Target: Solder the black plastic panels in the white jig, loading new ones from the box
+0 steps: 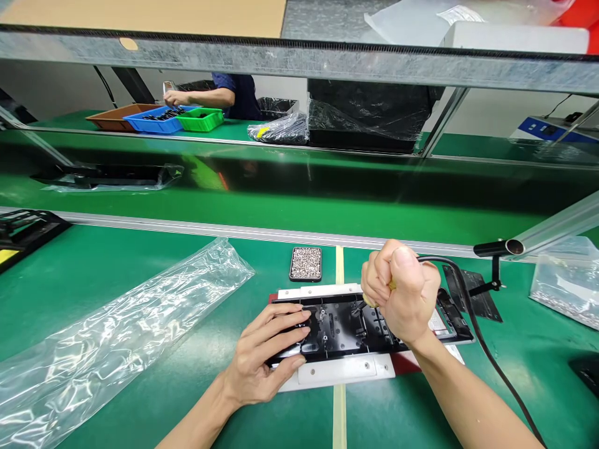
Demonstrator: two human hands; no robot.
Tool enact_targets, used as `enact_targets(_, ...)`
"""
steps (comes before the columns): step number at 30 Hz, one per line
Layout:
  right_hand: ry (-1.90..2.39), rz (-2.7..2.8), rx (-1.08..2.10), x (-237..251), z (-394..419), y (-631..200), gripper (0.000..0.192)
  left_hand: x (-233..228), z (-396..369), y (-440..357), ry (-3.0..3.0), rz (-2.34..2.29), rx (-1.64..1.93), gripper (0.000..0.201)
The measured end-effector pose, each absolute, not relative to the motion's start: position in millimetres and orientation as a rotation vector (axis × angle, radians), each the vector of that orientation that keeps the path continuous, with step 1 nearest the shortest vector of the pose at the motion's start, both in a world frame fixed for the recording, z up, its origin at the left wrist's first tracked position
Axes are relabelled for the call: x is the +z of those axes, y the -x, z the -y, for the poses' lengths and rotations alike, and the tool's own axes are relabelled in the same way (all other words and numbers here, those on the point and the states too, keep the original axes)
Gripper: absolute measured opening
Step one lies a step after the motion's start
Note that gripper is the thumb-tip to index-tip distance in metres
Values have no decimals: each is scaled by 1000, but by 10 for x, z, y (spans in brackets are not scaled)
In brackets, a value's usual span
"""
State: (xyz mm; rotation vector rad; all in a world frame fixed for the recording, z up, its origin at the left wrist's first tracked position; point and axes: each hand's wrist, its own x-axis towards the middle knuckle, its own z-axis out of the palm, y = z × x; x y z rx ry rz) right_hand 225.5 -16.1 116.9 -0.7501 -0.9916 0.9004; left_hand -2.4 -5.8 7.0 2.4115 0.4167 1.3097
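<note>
A long black plastic part lies in a white fixture on the green bench. My left hand rests flat on the part's left end, fingers spread over it. My right hand is closed in a fist around a yellowish-handled tool, whose tip points down onto the middle of the part. A black cable runs from that hand off to the lower right. A small tray of tiny screws sits just beyond the fixture.
A crumpled clear plastic bag lies to the left. Behind runs a green conveyor. A bag of small parts sits at right. Across the line another person's arm reaches over blue and green bins.
</note>
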Motion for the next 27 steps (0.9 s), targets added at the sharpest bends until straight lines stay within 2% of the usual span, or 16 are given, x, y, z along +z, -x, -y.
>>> enact_targets(27,767,1010,884,1157,169,-2253,52,39,56,32,-2395,-404,1307,32)
